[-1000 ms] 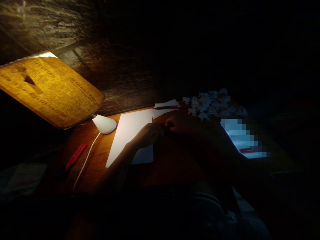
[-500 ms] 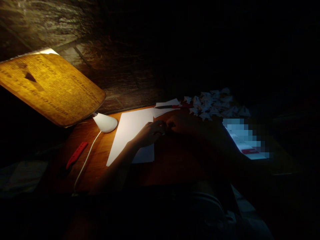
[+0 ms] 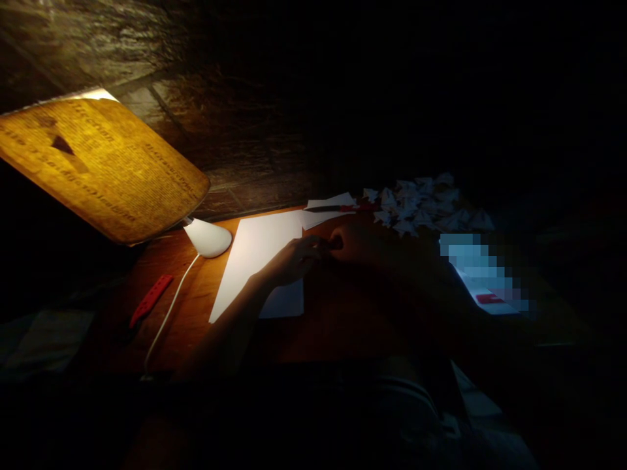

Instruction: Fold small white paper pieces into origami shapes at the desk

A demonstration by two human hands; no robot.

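Observation:
My left hand (image 3: 296,256) is over the right side of a stack of white paper (image 3: 267,235), fingers bent and closed toward the middle. Just right of it, my right hand (image 3: 355,240) is curled in a pinch, its fingertips meeting those of the left. Whatever lies between the fingers is too dark and small to make out. Behind the hands are smaller white sheets (image 3: 318,220), with a dark-bladed, red-handled tool (image 3: 330,209) across them. Several small folded white paper pieces (image 3: 416,202) are heaped beyond my right hand.
A lamp with a printed yellow shade (image 3: 108,170) and white base (image 3: 213,238) stands at left, its white cord (image 3: 169,316) running to the front edge. Nearby lies a long red object with dark holes (image 3: 151,299). A lit screen (image 3: 482,284) is at right; a stone wall (image 3: 196,143) rises behind.
The fingers have shifted slightly, the left fingertips now closer against the right hand. The whole view has moved a little; the things on the table have kept their places.

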